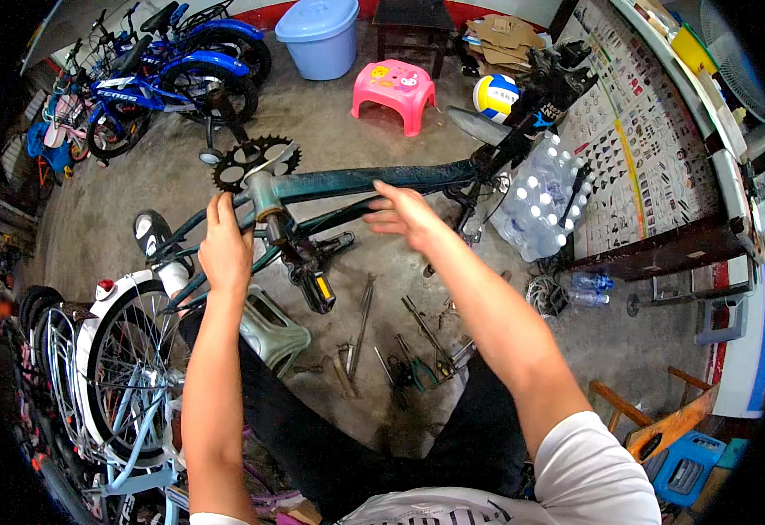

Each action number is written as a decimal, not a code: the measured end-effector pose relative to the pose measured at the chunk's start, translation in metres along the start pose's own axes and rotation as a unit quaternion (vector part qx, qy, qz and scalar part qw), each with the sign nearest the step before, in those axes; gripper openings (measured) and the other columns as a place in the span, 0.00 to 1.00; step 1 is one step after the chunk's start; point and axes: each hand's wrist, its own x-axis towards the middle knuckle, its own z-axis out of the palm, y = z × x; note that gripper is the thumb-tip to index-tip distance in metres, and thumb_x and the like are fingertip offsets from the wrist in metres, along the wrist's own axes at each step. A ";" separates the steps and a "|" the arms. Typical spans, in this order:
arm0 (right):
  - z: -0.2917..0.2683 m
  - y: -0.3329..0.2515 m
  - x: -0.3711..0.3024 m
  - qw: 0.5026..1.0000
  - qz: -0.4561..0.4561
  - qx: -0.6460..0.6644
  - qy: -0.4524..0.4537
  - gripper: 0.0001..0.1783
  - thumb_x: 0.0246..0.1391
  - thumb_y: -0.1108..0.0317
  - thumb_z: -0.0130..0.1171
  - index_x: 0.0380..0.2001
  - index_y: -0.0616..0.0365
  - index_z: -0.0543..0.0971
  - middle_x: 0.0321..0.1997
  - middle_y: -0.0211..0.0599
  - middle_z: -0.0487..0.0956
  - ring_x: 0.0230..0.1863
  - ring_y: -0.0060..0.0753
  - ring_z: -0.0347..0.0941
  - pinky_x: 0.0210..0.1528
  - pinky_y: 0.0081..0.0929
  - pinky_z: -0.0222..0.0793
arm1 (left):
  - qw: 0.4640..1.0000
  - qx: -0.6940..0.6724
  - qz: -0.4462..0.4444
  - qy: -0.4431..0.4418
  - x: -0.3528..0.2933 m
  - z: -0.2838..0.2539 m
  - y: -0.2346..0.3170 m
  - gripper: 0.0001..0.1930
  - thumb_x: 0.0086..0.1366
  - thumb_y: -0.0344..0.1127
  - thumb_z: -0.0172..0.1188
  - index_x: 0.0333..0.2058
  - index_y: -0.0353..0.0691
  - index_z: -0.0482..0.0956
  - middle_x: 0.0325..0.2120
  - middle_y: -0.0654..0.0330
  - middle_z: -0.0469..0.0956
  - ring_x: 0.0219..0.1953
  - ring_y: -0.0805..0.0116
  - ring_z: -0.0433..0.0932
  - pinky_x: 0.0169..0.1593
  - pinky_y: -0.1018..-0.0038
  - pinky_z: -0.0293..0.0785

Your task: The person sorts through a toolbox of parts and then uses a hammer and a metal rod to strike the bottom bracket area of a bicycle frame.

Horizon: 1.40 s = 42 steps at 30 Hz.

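A dark green bicycle frame [339, 185] lies on its side before me, its bottom bracket shell pointing up. My left hand [228, 245] is closed round the frame's rear tubes beside that shell. My right hand [407, 215] is open, fingers stretched out and holding nothing, close to the long tube; whether its thumb touches the tube I cannot tell. A toothed chainring [254, 163] sits at the shell's far side. Below the shell hangs a crank with a black pedal [314, 289] bearing a yellow reflector. The fork end [487, 159] lies to the right.
Wrenches and other hand tools [417, 350] lie on the floor between my legs, by a pale green stool [273, 331]. Bottled water [540, 197], a ball [495, 96] and a pink stool [393, 91] stand beyond. Bicycles [137, 372] crowd the left; a wooden stool [671, 424] is right.
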 end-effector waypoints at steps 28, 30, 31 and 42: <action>-0.177 0.300 -0.003 0.785 0.105 -0.543 0.279 0.35 0.51 0.56 0.64 0.54 0.65 0.60 0.42 0.63 0.81 0.44 0.66 0.79 0.48 0.55 0.74 | 0.996 0.071 0.014 0.055 0.075 0.037 -0.025 0.22 0.61 0.32 0.59 0.55 0.47 0.73 0.49 0.51 0.81 0.46 0.44 0.81 0.45 0.52 0.77; -0.146 0.311 -0.023 0.806 0.114 -0.530 0.239 0.37 0.52 0.53 0.64 0.53 0.66 0.59 0.43 0.63 0.80 0.46 0.68 0.78 0.51 0.55 0.73 | 0.996 0.080 0.005 0.040 0.080 0.039 -0.026 0.23 0.60 0.31 0.57 0.56 0.48 0.72 0.48 0.51 0.81 0.45 0.43 0.81 0.45 0.51 0.77; -0.129 0.319 -0.035 0.818 0.114 -0.518 0.222 0.37 0.52 0.52 0.64 0.53 0.66 0.60 0.43 0.63 0.80 0.46 0.68 0.78 0.51 0.56 0.72 | 0.996 0.080 0.006 0.043 0.080 0.038 -0.026 0.23 0.61 0.31 0.57 0.56 0.49 0.72 0.49 0.52 0.81 0.45 0.43 0.81 0.45 0.51 0.77; -0.126 0.244 -0.012 0.732 -0.114 -0.643 0.195 0.30 0.61 0.55 0.58 0.64 0.46 0.65 0.43 0.54 0.78 0.33 0.60 0.80 0.35 0.56 0.77 | 0.996 0.077 -0.003 0.048 0.064 0.035 -0.022 0.24 0.63 0.39 0.61 0.58 0.49 0.72 0.52 0.53 0.80 0.49 0.44 0.80 0.46 0.54 0.77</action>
